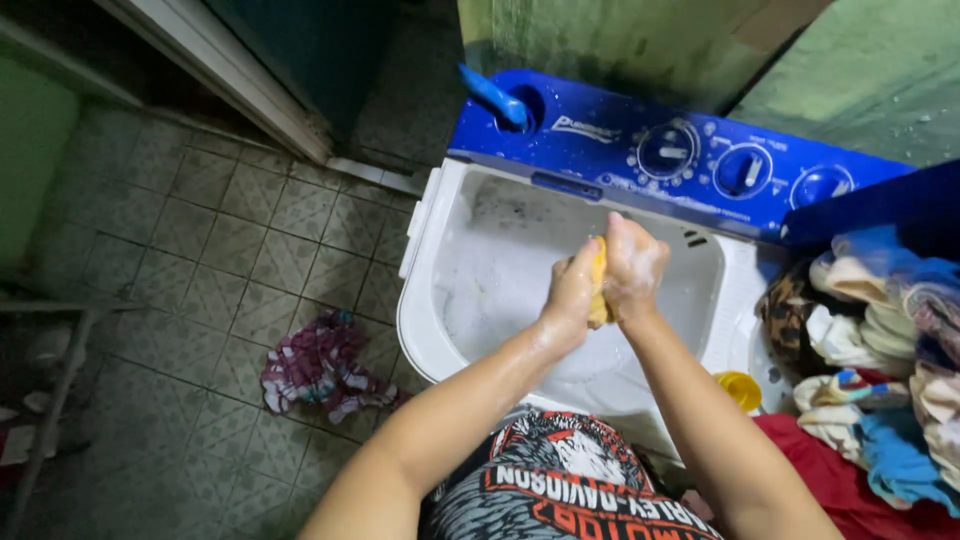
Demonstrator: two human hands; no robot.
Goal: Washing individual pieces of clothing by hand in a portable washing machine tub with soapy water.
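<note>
Both my hands are pressed together over the open tub of a white washing machine (425, 235) with a blue control panel (700, 165). My left hand (568, 297) and my right hand (632, 268) are soapy and squeeze a yellow cloth (598, 285) between them. Only a strip of the cloth shows between the palms. The tub below is full of white suds (500, 280).
A pile of mixed laundry (880, 340) lies on the machine's right side, with a small yellow cap (740, 390) beside it. A crumpled patterned garment (320, 365) lies on the tiled floor to the left. A blue hose (492, 95) enters the panel's top left. A door frame stands behind.
</note>
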